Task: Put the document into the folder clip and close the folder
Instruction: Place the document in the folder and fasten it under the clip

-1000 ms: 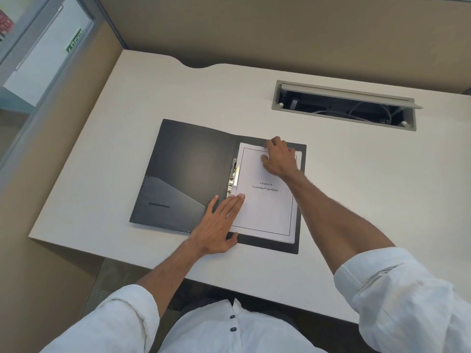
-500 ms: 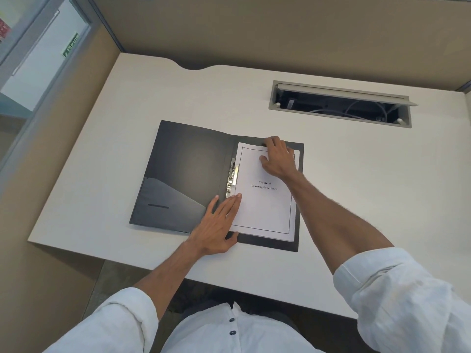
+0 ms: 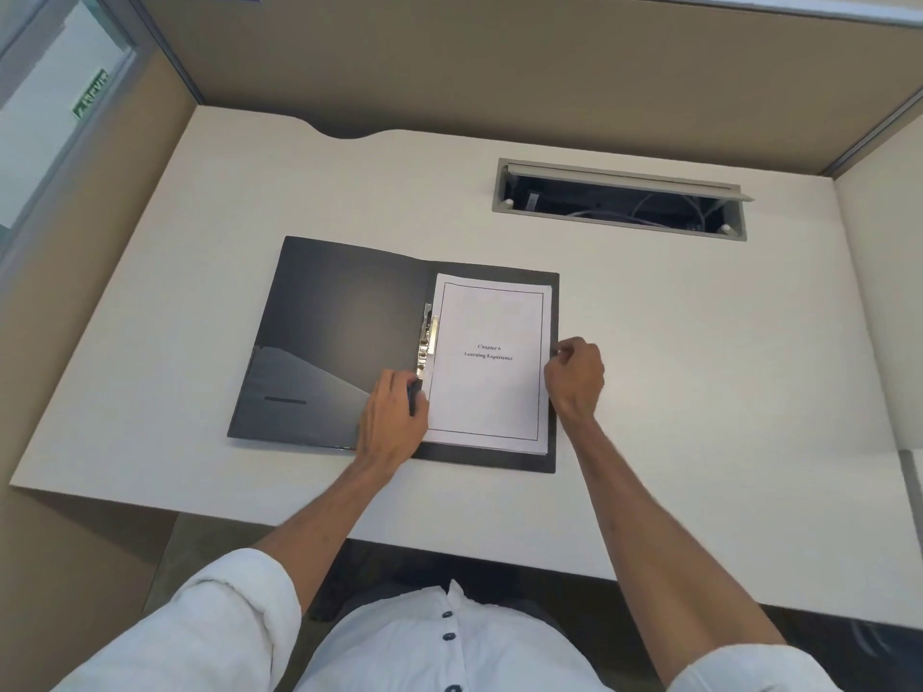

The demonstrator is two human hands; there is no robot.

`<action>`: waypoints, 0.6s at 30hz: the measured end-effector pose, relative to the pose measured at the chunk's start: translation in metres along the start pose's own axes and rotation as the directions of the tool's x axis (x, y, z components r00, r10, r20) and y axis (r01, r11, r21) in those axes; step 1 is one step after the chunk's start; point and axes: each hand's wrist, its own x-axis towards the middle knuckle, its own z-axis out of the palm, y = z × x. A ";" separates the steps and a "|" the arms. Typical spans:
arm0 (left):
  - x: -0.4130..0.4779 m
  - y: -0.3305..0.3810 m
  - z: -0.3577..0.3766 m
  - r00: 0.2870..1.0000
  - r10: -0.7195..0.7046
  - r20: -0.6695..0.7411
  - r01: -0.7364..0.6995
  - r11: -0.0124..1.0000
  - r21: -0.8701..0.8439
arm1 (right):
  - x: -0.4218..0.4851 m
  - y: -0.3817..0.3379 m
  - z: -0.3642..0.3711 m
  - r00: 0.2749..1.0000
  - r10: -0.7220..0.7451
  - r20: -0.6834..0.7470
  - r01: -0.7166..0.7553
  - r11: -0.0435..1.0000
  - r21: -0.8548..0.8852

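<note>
A black folder [image 3: 344, 337] lies open on the desk. The white document [image 3: 489, 392], a stack of sheets with a title page on top, rests on the folder's right half. Its left edge sits under the metal clip [image 3: 428, 337] along the spine. My left hand [image 3: 392, 422] is at the clip's lower end, fingers closed around the clip lever's black tip [image 3: 414, 392]. My right hand [image 3: 577, 379] is at the folder's right edge, fingers curled, thumb and forefinger pinching that edge beside the paper.
A grey cable hatch [image 3: 619, 202] is open in the desk behind the folder, with wires inside. Beige partition walls [image 3: 499, 67] close the back and sides. The desk's front edge [image 3: 449, 536] runs just before my body.
My right hand left the document's top corner and moved down to the folder's right edge. My left hand went from lying flat on the paper's corner to gripping the clip lever.
</note>
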 end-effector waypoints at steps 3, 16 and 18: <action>-0.005 0.007 0.005 0.998 -0.057 -0.021 0.057 0.998 -0.029 | -0.016 0.014 -0.001 0.999 0.023 0.023 -0.023 1.000 -0.012; -0.012 0.015 0.011 0.995 -0.102 -0.002 0.102 0.994 -0.035 | -0.036 0.018 -0.001 0.995 0.057 0.087 -0.053 0.998 -0.043; -0.012 0.015 0.012 0.995 -0.104 -0.005 0.104 0.994 -0.033 | -0.037 0.019 -0.001 0.994 0.059 0.094 -0.055 0.997 -0.046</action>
